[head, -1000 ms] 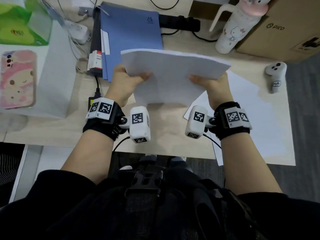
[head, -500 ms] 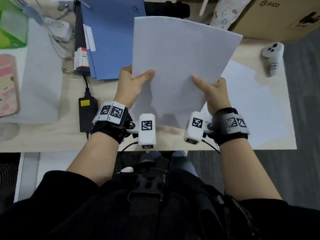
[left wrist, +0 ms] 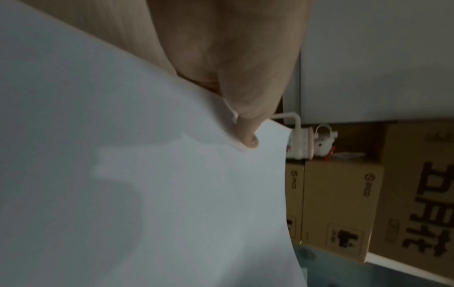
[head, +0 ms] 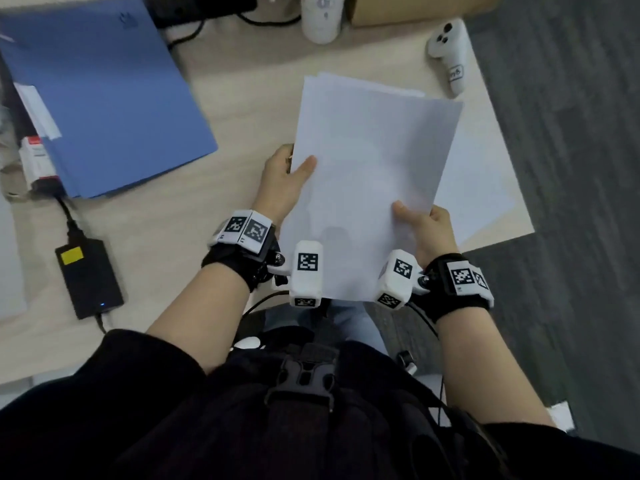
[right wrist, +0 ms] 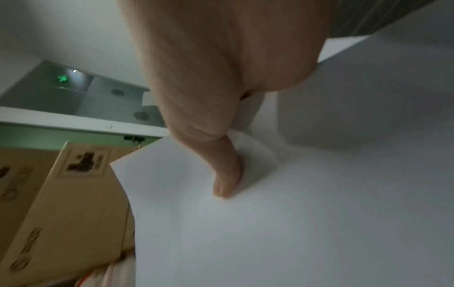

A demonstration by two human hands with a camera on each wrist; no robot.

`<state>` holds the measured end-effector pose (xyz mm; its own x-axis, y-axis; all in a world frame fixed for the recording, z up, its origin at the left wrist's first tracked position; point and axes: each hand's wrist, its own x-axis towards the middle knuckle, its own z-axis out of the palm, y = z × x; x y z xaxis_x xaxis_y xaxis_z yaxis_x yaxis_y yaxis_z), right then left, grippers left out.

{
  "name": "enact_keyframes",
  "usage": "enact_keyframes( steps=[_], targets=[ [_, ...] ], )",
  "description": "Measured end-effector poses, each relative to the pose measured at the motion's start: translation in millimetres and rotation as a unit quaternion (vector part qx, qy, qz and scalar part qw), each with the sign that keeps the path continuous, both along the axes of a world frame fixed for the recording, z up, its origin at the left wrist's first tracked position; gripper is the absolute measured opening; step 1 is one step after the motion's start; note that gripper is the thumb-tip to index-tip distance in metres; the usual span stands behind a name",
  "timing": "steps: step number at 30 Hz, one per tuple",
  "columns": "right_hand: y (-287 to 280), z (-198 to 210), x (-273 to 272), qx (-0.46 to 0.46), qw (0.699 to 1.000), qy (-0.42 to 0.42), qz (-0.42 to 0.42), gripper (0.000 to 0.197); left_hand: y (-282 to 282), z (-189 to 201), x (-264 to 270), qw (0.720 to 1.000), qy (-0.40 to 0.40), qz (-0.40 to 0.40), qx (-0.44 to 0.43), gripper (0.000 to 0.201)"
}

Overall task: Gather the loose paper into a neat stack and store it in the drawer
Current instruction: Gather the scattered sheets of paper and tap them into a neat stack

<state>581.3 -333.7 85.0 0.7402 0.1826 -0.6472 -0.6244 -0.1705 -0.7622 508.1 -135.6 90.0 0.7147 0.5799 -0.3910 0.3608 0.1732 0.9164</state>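
Paper stack, white and blank, upper edges slightly fanned, held above the desk's right end: left hand pinches its left edge, thumb on top; right hand pinches the lower right corner, thumb likewise on top.

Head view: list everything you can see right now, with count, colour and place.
paper stack: one, white, held above desk
loose sheet: at least one, white, on desk under the stack
folder: one, blue, far left
power adapter: one, black, near left edge
controller: one, pale grey, far right corner
bottle: one, white, far edge
cardboard box: brown, far right
left hand: grips stack's left edge
right hand: grips stack's lower right
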Motion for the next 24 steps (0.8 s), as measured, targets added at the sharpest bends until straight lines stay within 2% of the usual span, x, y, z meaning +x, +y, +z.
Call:
enact_keyframes(
  steps=[4, 7, 9, 10, 13, 15, 19, 24],
  targets=[
    [-46.3, -7.4, 15.8, -0.049, 0.995, 0.033, -0.079, 0.007, -29.2, -25.8, 35.9, 0.995, 0.07, -0.069, 0.025, 0.031],
    [-77.2, -9.5, 26.6, -0.08, 0.988, 0.048, -0.121, 0.015, -50.7, -46.4, 54.2, 0.975, 0.128, -0.144, 0.11, 0.038],
    [-95.7, -13.5, 32.0, -0.093, 0.984, 0.056, -0.143, 0.011, -64.8, -56.5, 63.3, 0.961, 0.155, -0.167, 0.156, 0.045],
    [-103.3, -16.8, 34.3, -0.096, 0.982, 0.06, -0.153, 0.007, -70.7, -61.0, 67.1, 0.956, 0.162, -0.173, 0.174, 0.049],
    [-117.0, -26.7, 39.4, -0.117, 0.973, 0.071, -0.184, 0.03, -82.2, -71.9, 76.8, 0.924, 0.215, -0.193, 0.249, 0.059],
    [-124.2, -33.9, 44.0, -0.121, 0.969, 0.08, -0.2, 0.036, -88.6, -74.2, 82.9, 0.902, 0.265, -0.198, 0.279, 0.062],
    [-129.2, -45.3, 50.1, -0.118, 0.964, 0.089, -0.221, 0.031, -92.2, -73.8, 93.3, 0.881, 0.307, -0.191, 0.306, 0.06],
    [-126.7, -49.6, 63.9, -0.118, 0.968, 0.07, -0.208, 0.02, -94.4, -73.2, 105.8, 0.883, 0.324, -0.182, 0.286, 0.058]
  ],
)
